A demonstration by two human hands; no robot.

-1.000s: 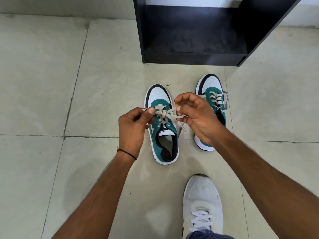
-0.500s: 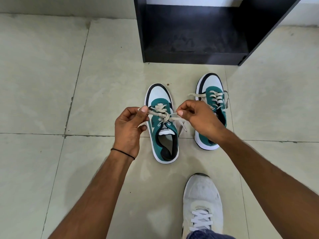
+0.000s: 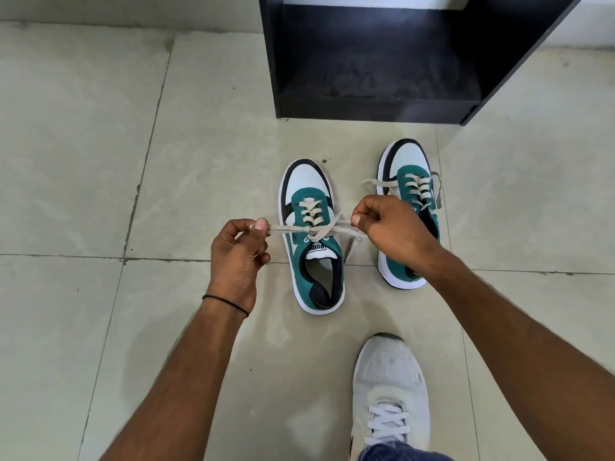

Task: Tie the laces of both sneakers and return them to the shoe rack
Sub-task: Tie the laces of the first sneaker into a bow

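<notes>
Nearest, at 5 o'clock, the person's own white worn shoe (image 3: 390,390) stands on the tiled floor (image 3: 100,161). Further out, at the centre, the left hand (image 3: 237,257) and right hand (image 3: 396,231) each pinch a loop of lace (image 3: 289,229) between thumb and forefinger, drawing it taut sideways, 9 o'clock to 3 o'clock, across the left green sneaker (image 3: 312,237). Its long axis runs 6 to 12, so the pull lies square across it, the knot midway between both hands. Just beside it at 2 o'clock, the right green sneaker (image 3: 407,181) lies with loose laces, nearer the right hand. Beyond, at 12 o'clock, the black shoe rack (image 3: 372,61) stands open, its bottom shelf bare.
</notes>
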